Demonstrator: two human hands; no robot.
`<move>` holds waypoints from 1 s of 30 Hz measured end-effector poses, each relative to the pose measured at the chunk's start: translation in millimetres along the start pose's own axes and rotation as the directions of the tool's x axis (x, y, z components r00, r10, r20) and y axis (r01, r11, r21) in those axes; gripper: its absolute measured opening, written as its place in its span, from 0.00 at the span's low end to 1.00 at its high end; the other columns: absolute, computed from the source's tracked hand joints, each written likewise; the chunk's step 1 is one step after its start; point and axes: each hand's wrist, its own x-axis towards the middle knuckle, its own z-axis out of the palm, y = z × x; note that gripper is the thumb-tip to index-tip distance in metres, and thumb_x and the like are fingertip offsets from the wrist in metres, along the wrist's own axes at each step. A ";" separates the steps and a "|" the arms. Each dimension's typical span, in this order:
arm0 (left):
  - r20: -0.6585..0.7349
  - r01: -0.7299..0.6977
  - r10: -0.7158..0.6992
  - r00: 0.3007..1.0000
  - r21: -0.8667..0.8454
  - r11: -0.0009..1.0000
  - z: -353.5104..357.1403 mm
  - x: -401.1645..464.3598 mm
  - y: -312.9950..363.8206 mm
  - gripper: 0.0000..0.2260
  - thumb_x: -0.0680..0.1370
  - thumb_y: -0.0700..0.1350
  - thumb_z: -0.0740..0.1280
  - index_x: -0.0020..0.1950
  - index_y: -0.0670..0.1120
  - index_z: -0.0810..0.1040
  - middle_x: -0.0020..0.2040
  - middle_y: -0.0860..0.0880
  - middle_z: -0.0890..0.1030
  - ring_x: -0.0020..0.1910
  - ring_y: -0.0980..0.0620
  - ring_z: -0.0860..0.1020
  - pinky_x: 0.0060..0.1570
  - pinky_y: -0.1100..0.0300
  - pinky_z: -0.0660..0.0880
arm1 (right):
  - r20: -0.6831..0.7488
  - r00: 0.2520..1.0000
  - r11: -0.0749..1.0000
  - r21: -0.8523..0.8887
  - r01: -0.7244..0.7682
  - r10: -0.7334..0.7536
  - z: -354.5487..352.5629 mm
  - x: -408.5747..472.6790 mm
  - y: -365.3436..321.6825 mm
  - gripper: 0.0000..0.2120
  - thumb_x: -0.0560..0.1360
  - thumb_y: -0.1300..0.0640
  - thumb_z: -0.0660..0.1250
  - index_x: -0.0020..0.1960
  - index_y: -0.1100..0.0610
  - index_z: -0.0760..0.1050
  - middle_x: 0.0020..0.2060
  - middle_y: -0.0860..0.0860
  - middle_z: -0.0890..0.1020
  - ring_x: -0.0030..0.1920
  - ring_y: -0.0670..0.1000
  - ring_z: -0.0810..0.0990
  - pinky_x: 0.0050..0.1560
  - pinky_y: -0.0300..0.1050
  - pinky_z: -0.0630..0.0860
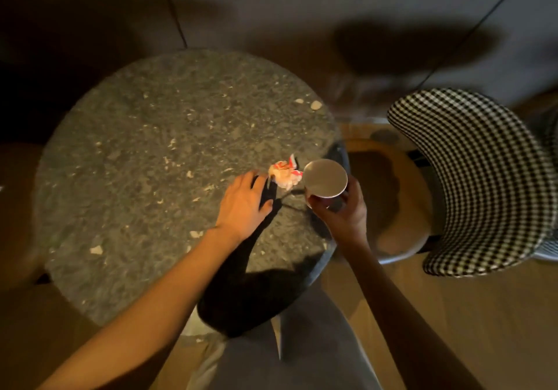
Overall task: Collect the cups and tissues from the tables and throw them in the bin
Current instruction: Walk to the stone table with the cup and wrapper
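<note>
Head view, one entry per item.

Desk [126, 154]: round, dark speckled stone top, seen from above.

Tissue [285, 173]: crumpled, white with red print, lying on the desk near its right edge, just beside the cup.

Cup [325, 178]: pale paper cup, seen from above, carried at the desk's right edge. Whether its base touches the top cannot be told.

Left hand [243, 200]: palm down, fingers stretched towards the tissue, tips at or just short of it; contact cannot be told. Grip open, holding nothing.

Right hand [341, 211]: grip closed round the cup from below and behind, fingers curled on its wall.

Chair [483, 178]: black-and-white checked back, tan seat, standing right of the desk.

Bin: not in view.

Progress, as a judgement: early. One cup is in hand; the tissue is not yet picked up. Left to do: take the tissue, clear any other tables, carry everything to the bin and drop it in.
</note>
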 end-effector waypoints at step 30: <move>-0.006 -0.358 0.371 0.929 -0.274 0.893 28.3 -8.4 90.4 0.25 0.68 0.41 0.75 0.64 0.45 0.74 0.60 0.45 0.76 0.60 0.44 0.74 0.60 0.52 0.70 | -0.385 0.909 0.986 0.019 -0.165 0.159 -103.5 -115.2 34.6 0.33 0.64 0.52 0.80 0.65 0.54 0.69 0.59 0.48 0.78 0.55 0.42 0.78 0.50 0.32 0.75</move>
